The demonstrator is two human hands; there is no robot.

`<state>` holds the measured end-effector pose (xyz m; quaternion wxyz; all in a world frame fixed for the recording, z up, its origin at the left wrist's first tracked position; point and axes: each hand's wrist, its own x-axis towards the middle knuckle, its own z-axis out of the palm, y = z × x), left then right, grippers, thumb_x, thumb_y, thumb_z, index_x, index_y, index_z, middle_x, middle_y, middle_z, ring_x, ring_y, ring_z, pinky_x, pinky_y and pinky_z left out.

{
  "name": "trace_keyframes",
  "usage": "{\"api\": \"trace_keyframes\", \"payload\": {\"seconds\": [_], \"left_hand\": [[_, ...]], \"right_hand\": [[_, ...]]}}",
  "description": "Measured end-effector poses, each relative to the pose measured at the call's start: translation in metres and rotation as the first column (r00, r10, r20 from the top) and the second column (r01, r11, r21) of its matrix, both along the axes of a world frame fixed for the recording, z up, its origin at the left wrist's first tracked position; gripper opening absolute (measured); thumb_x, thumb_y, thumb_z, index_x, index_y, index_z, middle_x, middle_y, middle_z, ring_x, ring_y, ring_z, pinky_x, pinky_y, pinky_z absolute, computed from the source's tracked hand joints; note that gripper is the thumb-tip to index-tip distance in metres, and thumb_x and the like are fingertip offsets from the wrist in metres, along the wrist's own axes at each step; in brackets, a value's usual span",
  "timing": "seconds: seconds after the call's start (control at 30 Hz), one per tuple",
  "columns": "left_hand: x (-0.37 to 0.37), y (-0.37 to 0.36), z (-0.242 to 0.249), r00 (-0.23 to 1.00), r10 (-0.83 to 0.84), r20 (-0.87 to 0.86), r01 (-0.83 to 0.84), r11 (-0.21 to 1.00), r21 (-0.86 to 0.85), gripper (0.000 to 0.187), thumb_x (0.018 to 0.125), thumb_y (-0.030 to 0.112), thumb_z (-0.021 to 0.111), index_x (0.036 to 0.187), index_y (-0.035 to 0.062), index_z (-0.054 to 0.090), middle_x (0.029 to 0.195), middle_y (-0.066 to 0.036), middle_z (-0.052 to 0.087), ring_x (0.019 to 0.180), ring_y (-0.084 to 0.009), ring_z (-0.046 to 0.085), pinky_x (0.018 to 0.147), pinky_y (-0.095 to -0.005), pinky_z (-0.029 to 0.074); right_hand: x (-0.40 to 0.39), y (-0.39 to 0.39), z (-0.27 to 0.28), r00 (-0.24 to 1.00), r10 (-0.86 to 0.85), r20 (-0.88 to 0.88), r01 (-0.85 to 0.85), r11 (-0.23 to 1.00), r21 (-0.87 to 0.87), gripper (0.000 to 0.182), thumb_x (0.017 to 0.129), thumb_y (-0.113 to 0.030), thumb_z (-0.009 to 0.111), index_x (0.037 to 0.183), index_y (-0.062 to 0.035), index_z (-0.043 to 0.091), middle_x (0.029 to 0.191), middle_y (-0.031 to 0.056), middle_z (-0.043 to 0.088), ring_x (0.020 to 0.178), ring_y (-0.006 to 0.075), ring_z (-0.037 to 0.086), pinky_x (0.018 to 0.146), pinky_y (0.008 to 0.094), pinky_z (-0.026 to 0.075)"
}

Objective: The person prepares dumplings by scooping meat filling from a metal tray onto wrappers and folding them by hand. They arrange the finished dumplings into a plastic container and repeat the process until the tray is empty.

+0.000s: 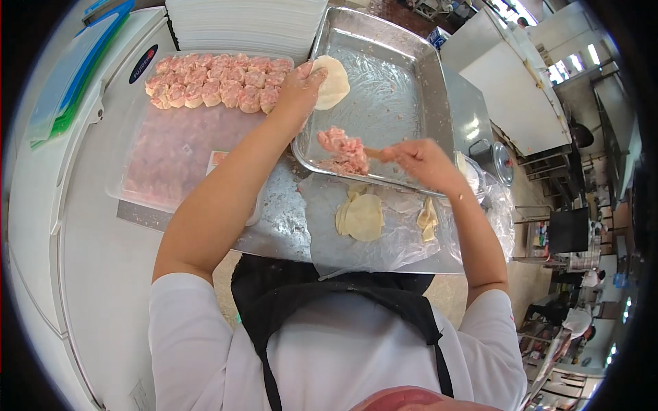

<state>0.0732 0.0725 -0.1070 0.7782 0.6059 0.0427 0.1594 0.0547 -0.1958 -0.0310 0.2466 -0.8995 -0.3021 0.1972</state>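
1. Wrapper (334, 83), round and pale, is pinched in the left hand (299, 89) over the left wall of the metal pan (391, 89).
2. The right hand (423, 166) is closed around a wooden utensil (375, 154); pink ground meat (343, 147) sits at its tip, near the pan's near-left corner.
3. Left of the pan, rows of filled dumplings (219, 82) lie at the far end of a translucent plastic tray (161, 147), with pink showing through its nearer part.
4. A white stack (247, 27) stands beyond the dumplings, close by the pan's left wall.
5. The pan's near wall separates the meat from a pile of wrappers (361, 218) and a folded dough piece (427, 220), both on clear plastic (391, 257).
6. The left forearm crosses the tray's right side; the right forearm passes over the pan's near-right rim.
7. Metal table (281, 222) surface shows between tray and plastic; its near edge runs just before the black apron (301, 301).
8. A lidded pot (504, 164) stands to the right, with floor (529, 161) beyond.
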Motion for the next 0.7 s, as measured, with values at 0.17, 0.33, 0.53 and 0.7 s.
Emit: {"api": "trace_keyframes", "payload": {"seconds": [0.17, 0.33, 0.53, 0.7], "left_hand": [[-0.007, -0.004, 0.012, 0.998, -0.053, -0.028, 0.049, 0.992, -0.116, 0.034, 0.094, 0.014, 0.06, 0.124, -0.0007, 0.057, 0.107, -0.006, 0.064, 0.093, -0.0119, 0.062, 0.076, -0.0254, 0.051], [-0.005, -0.003, 0.008, 0.999, -0.018, -0.039, 0.015, 0.998, -0.068, 0.034, 0.093, 0.015, 0.061, 0.123, -0.0004, 0.057, 0.107, -0.006, 0.064, 0.094, -0.0124, 0.062, 0.076, -0.0259, 0.051], [-0.018, -0.01, 0.02, 0.96, -0.278, -0.006, 0.235, 0.821, -0.52, 0.039, 0.094, 0.015, 0.058, 0.129, -0.0003, 0.051, 0.119, -0.011, 0.061, 0.106, -0.0204, 0.062, 0.088, -0.0327, 0.052], [-0.028, -0.025, 0.048, 0.916, -0.379, 0.13, 0.362, 0.642, -0.676, 0.045, 0.099, 0.028, 0.049, 0.131, -0.0021, 0.045, 0.128, -0.015, 0.055, 0.114, -0.028, 0.059, 0.097, -0.0409, 0.05]], "right_hand": [[-0.008, -0.001, -0.004, 0.899, 0.197, 0.39, -0.114, 0.968, -0.225, 0.025, 0.091, -0.029, 0.061, 0.089, -0.0066, 0.071, 0.075, 0.0154, 0.064, 0.066, 0.0352, 0.061, 0.06, 0.0411, 0.048], [-0.014, -0.018, -0.016, 0.999, 0.032, -0.038, -0.03, 0.998, 0.053, 0.037, 0.095, -0.039, 0.059, 0.09, -0.0048, 0.072, 0.057, 0.0039, 0.052, 0.053, 0.0145, 0.052, 0.052, 0.0306, 0.041], [-0.009, 0.001, 0.014, 0.92, -0.156, -0.359, 0.304, 0.863, 0.404, 0.037, 0.098, -0.036, 0.057, 0.101, -0.0017, 0.071, 0.066, -0.0076, 0.046, 0.058, 0.004, 0.04, 0.051, 0.0209, 0.032], [0.005, 0.036, -0.007, 0.886, -0.232, -0.402, 0.429, 0.74, 0.519, 0.036, 0.097, -0.036, 0.059, 0.104, -0.0029, 0.07, 0.067, -0.0044, 0.047, 0.058, 0.0047, 0.042, 0.051, 0.0212, 0.033]]}}
